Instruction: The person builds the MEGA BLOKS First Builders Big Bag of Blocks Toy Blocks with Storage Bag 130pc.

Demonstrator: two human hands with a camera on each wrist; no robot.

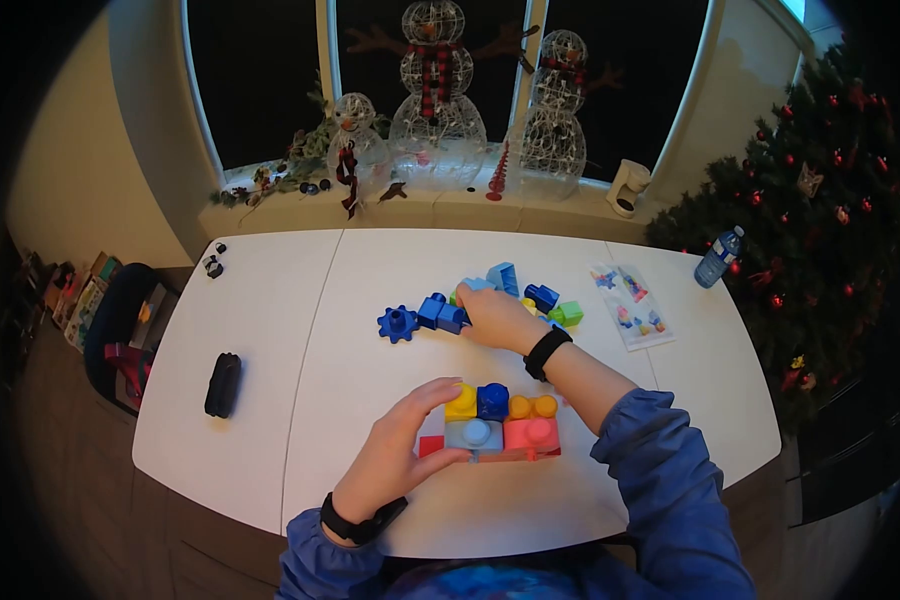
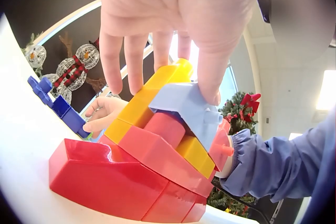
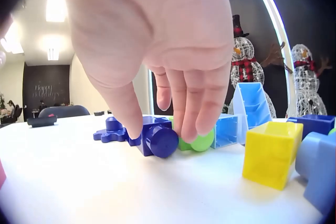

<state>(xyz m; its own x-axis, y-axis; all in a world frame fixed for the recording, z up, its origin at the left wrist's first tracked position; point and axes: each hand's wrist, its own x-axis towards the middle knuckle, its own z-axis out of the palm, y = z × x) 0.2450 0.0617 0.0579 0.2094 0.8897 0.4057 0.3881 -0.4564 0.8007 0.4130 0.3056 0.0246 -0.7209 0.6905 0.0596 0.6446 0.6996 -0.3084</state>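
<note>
My left hand (image 1: 395, 445) holds a block assembly on the near table, its thumb on the light blue block (image 1: 475, 433) and its fingers behind the yellow one (image 1: 461, 403). In the left wrist view, that assembly has a red base (image 2: 115, 182), with pink, orange and light blue parts above. Farther back, my right hand (image 1: 497, 318) reaches down into the loose blocks. The right wrist view shows its thumb against a dark blue block (image 3: 161, 140) and fingertips over a green block (image 3: 202, 141); the fingers are extended, and their far-side contact is hidden.
Around the right hand lie a blue gear piece (image 1: 398, 323), a yellow block (image 3: 270, 153) and several blue blocks. A picture sheet (image 1: 633, 305) and a bottle (image 1: 719, 257) are at the right. On the left are a black case (image 1: 223, 385) and small dark items (image 1: 213, 266).
</note>
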